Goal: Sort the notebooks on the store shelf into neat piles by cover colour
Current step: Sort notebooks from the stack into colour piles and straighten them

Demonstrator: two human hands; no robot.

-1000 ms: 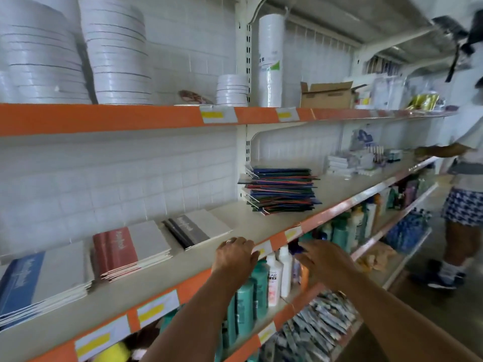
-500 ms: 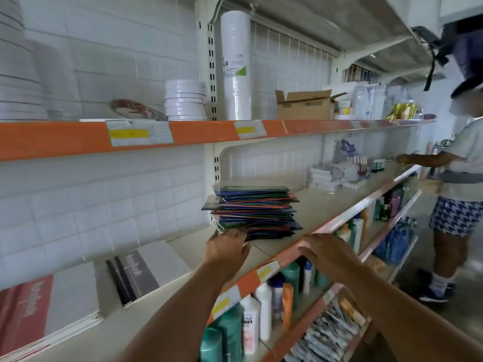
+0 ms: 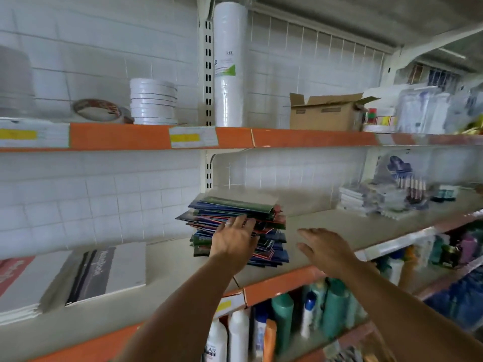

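- white tiled wall backs an orange-edged store shelf [image 3: 326, 226] that carries the mixed pile of notebooks [image 3: 235, 218], the landmark for everything else.
- the mixed pile is ragged, with red, blue and green covers fanned out at odd angles, near the shelf's upright post.
- to the left of the pile lie a grey-covered pile [image 3: 104, 273] and, at the frame edge, a red-covered pile [image 3: 13, 273], both flat and tidy.
- risk: the pile leans and overhangs itself; in my judgement a one-sided tug could spill the slick covers off the shelf front onto the bottles [image 3: 282, 317] below.
- left hand [image 3: 232, 241] is spread, its fingers [image 3: 244, 223] straight and laid against the pile's front edge, grasping nothing.
- right hand [image 3: 326, 249] hovers just right of the pile, fingers relaxed and apart, holding nothing.
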